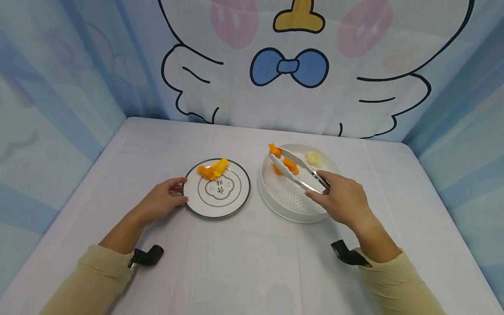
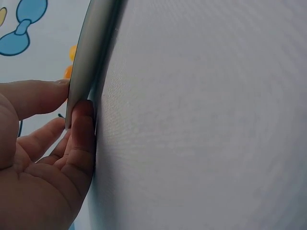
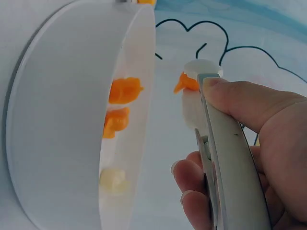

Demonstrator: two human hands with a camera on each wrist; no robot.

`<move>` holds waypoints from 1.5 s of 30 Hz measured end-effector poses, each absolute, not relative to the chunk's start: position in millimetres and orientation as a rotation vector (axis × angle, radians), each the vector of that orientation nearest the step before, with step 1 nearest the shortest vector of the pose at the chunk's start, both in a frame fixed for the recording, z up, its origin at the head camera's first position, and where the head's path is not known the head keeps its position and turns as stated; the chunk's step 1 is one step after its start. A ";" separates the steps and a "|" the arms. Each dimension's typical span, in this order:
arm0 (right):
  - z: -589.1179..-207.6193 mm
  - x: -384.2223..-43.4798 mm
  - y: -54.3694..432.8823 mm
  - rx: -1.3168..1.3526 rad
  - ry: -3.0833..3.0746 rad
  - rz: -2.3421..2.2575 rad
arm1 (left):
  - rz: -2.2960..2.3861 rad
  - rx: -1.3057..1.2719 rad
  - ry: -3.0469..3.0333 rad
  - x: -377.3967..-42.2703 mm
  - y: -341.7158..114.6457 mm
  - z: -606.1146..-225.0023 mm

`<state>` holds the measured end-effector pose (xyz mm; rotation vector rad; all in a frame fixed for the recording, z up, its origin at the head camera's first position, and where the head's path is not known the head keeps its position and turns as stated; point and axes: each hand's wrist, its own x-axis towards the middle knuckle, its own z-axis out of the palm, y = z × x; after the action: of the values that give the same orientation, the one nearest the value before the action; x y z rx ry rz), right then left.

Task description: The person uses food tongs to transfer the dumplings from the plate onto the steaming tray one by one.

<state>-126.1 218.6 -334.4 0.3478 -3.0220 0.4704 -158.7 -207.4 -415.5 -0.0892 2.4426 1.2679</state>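
My left hand (image 1: 162,199) pinches the left rim of a white plate (image 1: 232,199) with a dark edge line, thumb above and fingers under it in the left wrist view. On the plate lie an orange piece (image 1: 206,173) and a yellow piece (image 1: 220,166). My right hand (image 1: 346,199) grips metal tongs (image 3: 235,158) with pale tips. An orange piece (image 1: 274,151) sits between those tips, above the far left rim of a round white container (image 1: 291,215) with a dotted floor. Inside that container are more orange pieces (image 1: 291,166) and a pale yellow piece (image 1: 313,158).
A white cloth (image 1: 220,267) covers the table. Behind it hangs a curtain (image 1: 244,100) with a cartoon figure and a blue bow tie; blue and white curtains (image 1: 51,87) flank both sides. Black straps with camera mounts (image 1: 147,256) are on both wrists.
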 end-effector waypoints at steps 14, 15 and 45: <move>-343.9 -132.7 262.6 0.133 -3.123 0.390 | 1.271 -0.103 2.441 -159.3 -204.7 -415.2; -344.7 -133.6 264.1 0.125 -3.134 0.388 | 1.270 -0.104 2.444 -159.3 -204.8 -415.0; -334.9 -127.3 238.8 0.168 -3.079 0.462 | 1.246 -0.112 2.452 -157.5 -204.6 -412.6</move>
<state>-127.3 238.8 -334.9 0.1683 -3.0786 0.4621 -157.5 -204.6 -412.6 -0.1117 2.4520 1.2459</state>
